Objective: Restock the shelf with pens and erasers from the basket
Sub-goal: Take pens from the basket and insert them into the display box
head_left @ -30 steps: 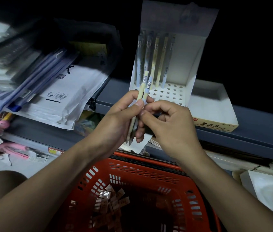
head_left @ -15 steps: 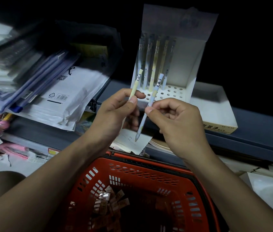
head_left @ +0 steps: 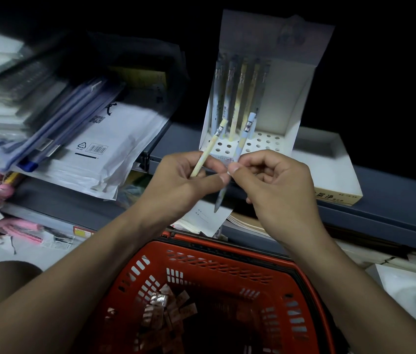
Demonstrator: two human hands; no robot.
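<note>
The step in hand is sorting two pens before slotting them into the display box (head_left: 286,118) on the shelf (head_left: 393,200). The left hand (head_left: 184,180) pinches a yellow pen (head_left: 210,149); the right hand (head_left: 275,182) pinches a blue pen (head_left: 242,139). Both pens sit just below the box's holed base, caps toward one o'clock, tips toward seven, long axes nearly parallel. Next, I judge, a pen must be turned tip-down over an open hole. The basket (head_left: 227,254) at six o'clock holds erasers (head_left: 166,310).
</note>
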